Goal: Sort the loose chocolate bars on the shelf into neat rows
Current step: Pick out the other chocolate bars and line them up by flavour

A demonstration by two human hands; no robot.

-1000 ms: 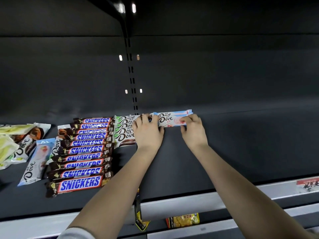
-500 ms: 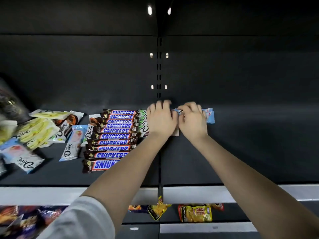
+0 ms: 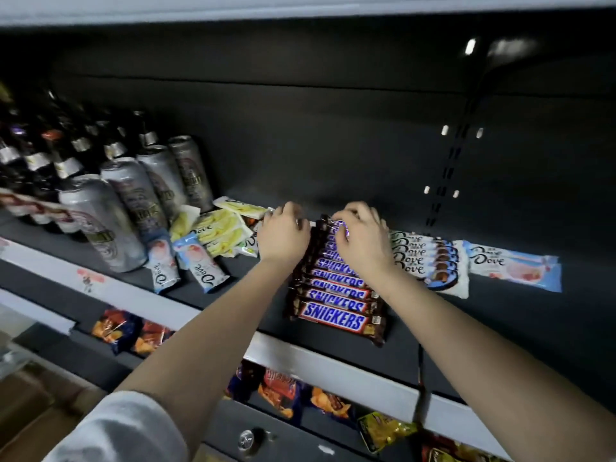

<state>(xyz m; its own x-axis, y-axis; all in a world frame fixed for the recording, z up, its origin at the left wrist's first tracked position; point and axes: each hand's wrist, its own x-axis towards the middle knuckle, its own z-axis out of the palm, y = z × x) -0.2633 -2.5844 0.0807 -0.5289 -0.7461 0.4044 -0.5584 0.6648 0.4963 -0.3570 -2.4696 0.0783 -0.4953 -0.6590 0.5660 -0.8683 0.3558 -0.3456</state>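
Note:
A row of Snickers bars (image 3: 336,296) lies on the dark shelf (image 3: 466,328), running from the front edge to the back. My right hand (image 3: 365,243) is over the far end of this row, its fingers curled on the rearmost Snickers bar. My left hand (image 3: 283,233) is at the far left end of the row with fingers bent down; what they touch is hidden. To the right of the Snickers sits a row of white Dove bars (image 3: 430,261), then a single pink Dove bar (image 3: 515,266). Loose yellow Dove bars (image 3: 223,228) and pink Dove bars (image 3: 205,266) lie in a heap at the left.
Tall cans (image 3: 110,215) and dark bottles (image 3: 43,155) stand at the left of the shelf, behind the loose bars. A white price rail (image 3: 300,358) runs along the shelf front. Snack bags (image 3: 283,391) fill the shelf below.
Both hands let go of the pink Dove bar, which now lies right of the Dove row, and moved left to the far end of the Snickers row. The view swung left.

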